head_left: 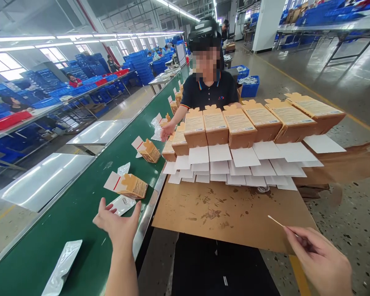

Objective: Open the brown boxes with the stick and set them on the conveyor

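My left hand reaches over the green conveyor belt with its fingers spread and nothing in them. Just beyond its fingertips, a small yellow-orange carton lies with its white flap raised, and a silvery-white pouch lies beside it. Another white pouch rests on the belt at lower left. Between thumb and fingers, my right hand pinches a thin cotton swab, its white tip pointing left above the brown cardboard sheet.
Stacked flat yellow cartons with white flaps stand on the cardboard. Across from me sits a co-worker in a dark shirt, one hand extended over the belt. More cartons and pouches line the belt. Metal tables flank its left side.
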A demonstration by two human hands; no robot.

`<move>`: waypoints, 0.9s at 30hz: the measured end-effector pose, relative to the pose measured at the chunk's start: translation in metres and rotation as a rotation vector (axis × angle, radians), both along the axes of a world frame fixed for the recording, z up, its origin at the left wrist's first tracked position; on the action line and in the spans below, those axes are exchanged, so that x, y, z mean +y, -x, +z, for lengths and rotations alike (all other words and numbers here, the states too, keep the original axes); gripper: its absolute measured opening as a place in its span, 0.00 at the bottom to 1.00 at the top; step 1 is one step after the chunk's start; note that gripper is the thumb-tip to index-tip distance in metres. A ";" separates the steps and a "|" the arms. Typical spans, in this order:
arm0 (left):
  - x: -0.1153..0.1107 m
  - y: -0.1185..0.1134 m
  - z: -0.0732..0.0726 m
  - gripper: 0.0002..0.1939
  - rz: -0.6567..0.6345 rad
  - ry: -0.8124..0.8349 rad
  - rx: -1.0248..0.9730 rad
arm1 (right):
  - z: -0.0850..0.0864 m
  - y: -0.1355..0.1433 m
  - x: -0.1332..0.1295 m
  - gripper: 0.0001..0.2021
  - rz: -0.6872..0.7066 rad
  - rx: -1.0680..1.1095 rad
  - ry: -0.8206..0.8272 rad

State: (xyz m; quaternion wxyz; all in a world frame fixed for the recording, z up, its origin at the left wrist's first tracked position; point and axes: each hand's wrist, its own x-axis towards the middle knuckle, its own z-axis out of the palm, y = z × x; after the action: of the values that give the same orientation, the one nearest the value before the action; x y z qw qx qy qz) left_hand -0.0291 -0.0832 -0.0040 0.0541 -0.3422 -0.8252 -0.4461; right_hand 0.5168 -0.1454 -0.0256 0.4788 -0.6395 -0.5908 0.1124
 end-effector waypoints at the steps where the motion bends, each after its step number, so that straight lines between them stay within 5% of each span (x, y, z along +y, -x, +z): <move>1: 0.002 -0.008 0.005 0.57 -0.079 -0.091 0.035 | 0.001 -0.005 -0.004 0.20 -0.029 -0.006 0.015; 3: 0.026 -0.024 0.024 0.41 -0.294 -0.216 0.038 | 0.004 -0.008 -0.004 0.21 -0.060 0.000 0.026; 5: 0.077 -0.043 0.048 0.32 -0.473 -0.231 -0.079 | 0.010 -0.002 0.003 0.22 -0.049 0.017 -0.007; 9: 0.190 -0.076 0.084 0.24 -0.473 0.151 -0.412 | 0.018 0.017 0.018 0.24 0.011 0.056 -0.085; 12: 0.224 -0.088 0.088 0.21 -0.458 0.311 -0.489 | 0.016 0.018 0.015 0.24 0.012 0.062 -0.084; 15: 0.200 -0.081 0.084 0.19 -0.432 0.335 -0.454 | 0.009 0.006 0.009 0.23 -0.042 0.014 -0.080; 19: 0.117 -0.057 0.065 0.27 -0.430 0.099 -0.471 | 0.005 -0.008 0.024 0.22 -0.085 -0.084 -0.091; 22: 0.047 -0.050 0.032 0.42 -0.526 -0.172 -0.753 | 0.008 -0.010 0.050 0.22 -0.061 -0.165 -0.080; 27: -0.024 -0.090 -0.029 0.45 -0.582 0.026 -0.953 | 0.006 -0.011 0.093 0.21 0.053 -0.247 0.007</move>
State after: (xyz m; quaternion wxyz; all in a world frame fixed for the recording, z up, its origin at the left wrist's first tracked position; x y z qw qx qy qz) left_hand 0.0605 -0.1074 -0.0333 -0.4546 -0.3172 -0.6352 -0.5377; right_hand 0.5274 -0.0525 -0.0194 0.3971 -0.6345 -0.6614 0.0475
